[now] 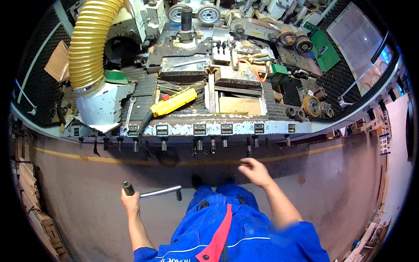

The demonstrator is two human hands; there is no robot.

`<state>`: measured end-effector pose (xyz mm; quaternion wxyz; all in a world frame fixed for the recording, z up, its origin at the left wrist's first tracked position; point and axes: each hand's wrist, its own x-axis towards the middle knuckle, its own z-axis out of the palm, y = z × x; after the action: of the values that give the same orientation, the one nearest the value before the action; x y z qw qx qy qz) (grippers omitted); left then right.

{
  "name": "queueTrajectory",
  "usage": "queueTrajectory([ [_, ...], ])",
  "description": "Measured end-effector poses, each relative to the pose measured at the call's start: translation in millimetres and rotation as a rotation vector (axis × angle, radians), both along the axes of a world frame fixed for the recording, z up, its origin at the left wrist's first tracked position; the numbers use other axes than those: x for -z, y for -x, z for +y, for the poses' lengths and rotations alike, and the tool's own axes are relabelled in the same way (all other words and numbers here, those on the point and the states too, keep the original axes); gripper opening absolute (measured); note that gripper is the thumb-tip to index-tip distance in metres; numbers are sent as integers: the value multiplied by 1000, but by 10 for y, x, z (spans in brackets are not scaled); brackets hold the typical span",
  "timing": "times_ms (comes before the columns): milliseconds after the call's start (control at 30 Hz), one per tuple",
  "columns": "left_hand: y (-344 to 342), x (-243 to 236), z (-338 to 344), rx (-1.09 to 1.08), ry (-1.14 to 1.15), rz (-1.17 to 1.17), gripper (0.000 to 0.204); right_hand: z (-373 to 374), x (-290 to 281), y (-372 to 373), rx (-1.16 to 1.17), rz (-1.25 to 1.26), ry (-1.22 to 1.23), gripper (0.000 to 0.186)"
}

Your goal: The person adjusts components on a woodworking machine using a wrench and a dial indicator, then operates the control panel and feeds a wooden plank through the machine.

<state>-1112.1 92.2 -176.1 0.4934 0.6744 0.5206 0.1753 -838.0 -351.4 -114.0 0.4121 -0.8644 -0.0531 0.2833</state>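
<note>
Chrome-steel crank tool with black socket and black grip [159, 192]: 1, in the left hand [131, 201], closed round its socket end, bar pointing right. Right hand [256, 172]: fingers curled, just on the near side of 1 dark metal front spindle [249, 148]; whether it holds anything, cannot tell. Far side, on the worn grey machine bed [146, 91]: 1 yellow control box with red button [176, 101]; left of it, 1 silver spanner [129, 114]; far left, 1 ribbed yellow hose [91, 48].
</note>
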Motion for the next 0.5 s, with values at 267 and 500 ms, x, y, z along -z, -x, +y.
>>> queueTrajectory([
  [267,-902,-400,-1117,98,518,-366,35,516,-480,373,-366,170,-447,68],
  [500,-1606,-586,-2078,706,425,-67,33,-600,-632,828,236,417,-614,31],
])
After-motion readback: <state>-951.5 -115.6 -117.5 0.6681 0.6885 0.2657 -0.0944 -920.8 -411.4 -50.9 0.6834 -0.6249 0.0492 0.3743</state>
